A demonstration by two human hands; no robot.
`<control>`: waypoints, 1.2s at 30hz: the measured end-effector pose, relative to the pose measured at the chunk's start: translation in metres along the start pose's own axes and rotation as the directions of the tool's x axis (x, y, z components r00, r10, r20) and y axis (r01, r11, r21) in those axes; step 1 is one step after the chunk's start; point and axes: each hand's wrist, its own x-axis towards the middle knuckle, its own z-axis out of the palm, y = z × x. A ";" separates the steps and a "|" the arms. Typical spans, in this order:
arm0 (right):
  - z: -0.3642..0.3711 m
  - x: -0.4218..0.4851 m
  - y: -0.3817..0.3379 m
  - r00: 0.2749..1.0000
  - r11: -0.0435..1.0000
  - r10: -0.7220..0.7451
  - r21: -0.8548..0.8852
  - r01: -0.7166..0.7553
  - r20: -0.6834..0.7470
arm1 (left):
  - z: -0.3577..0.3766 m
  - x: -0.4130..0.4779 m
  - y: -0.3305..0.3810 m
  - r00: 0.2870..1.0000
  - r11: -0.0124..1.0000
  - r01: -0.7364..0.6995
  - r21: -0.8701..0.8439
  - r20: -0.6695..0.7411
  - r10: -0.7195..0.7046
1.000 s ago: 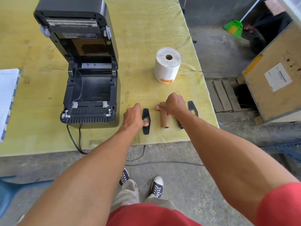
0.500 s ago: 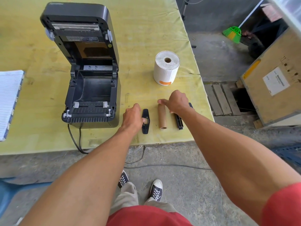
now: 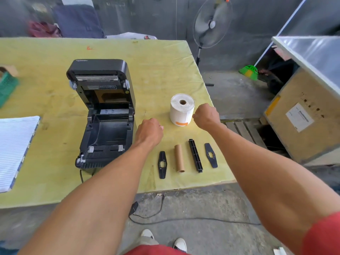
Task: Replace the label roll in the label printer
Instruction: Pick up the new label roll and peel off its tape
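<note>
The black label printer (image 3: 104, 122) stands with its lid up and its roll bay empty. To its right a full white label roll (image 3: 181, 109) stands on end. Near the table's front edge lie, left to right, a black guide plate (image 3: 162, 164), an empty brown cardboard core (image 3: 179, 158), a black spindle bar (image 3: 195, 155) and a second guide plate (image 3: 211, 155). My left hand (image 3: 150, 132) hovers between printer and roll, fingers curled, holding nothing. My right hand (image 3: 206, 116) is close beside the roll's right side, fingers curled; I cannot tell whether it touches.
A lined notepad (image 3: 14, 150) lies at the left of the yellow-green table (image 3: 156, 61), with a green basket (image 3: 7, 87) behind it. A standing fan (image 3: 211, 24) and a wooden crate (image 3: 301, 116) are off to the right. A cable (image 3: 165, 218) runs across the floor.
Both hands have let go of the guide plate and the core near the front edge and moved up toward the white roll. My head has tilted up, showing more of the room.
</note>
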 end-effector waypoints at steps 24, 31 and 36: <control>0.024 0.121 0.021 0.925 0.989 -0.029 -0.123 0.082 0.379 | 0.031 0.130 0.065 0.895 0.908 -0.361 0.212 0.351 0.274; 0.023 0.143 0.023 0.875 0.997 0.028 0.048 -0.059 0.484 | 0.024 0.153 0.071 0.934 0.985 -0.163 -0.050 0.314 0.171; 0.000 0.146 0.007 0.835 0.814 0.074 0.451 -0.367 0.546 | 0.015 0.158 0.055 0.952 0.794 0.228 -0.563 0.300 -0.061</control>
